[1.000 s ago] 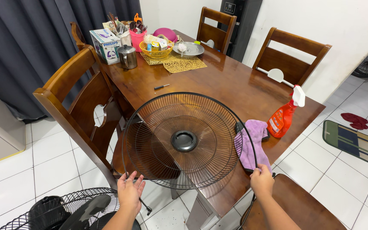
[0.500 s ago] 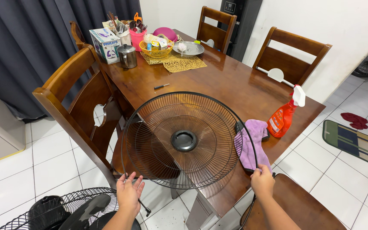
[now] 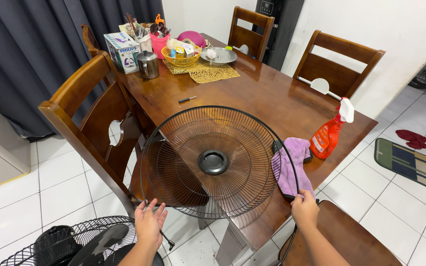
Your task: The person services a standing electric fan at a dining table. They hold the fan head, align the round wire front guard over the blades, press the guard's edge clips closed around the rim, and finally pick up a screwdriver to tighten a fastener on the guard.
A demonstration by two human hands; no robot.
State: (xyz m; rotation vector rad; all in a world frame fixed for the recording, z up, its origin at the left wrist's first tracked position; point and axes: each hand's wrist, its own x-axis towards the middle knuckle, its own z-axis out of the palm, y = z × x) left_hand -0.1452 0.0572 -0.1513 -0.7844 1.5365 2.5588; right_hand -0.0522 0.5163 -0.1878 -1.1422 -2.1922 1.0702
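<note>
Two hands on one round black wire fan guard (image 3: 213, 162), which sits centre frame, tilted up off the near edge of the wooden bench (image 3: 267, 93); right hand (image 3: 304, 209) at lower right has its fingers clamped on the guard's rim, just below a purple cloth (image 3: 292, 165); left hand (image 3: 149, 224) at lower left has fingers spread apart, tips touching the rim's lower left edge, not closed round it. Against the frames from a second and half a second back, nothing has moved: guard, both hands, cloth all in the same spots; judgement: a steady hold with the guard propped, work on it paused or only just set up.

Orange spray bottle (image 3: 327, 135) with white trigger stands just beside the cloth, right of centre; small screwdriver (image 3: 187, 99) lies on the bench above the guard, apart from it. Upper left of the bench holds a metal pot (image 3: 148, 65), a yellow basket (image 3: 181, 55), a pink cup (image 3: 159, 45) of utensils, a white box (image 3: 122, 49). Wooden chair (image 3: 89, 118) stands left of the guard; a second fan grille with blades (image 3: 75, 244) lies on the tiled floor (image 3: 35, 187) at bottom left.
</note>
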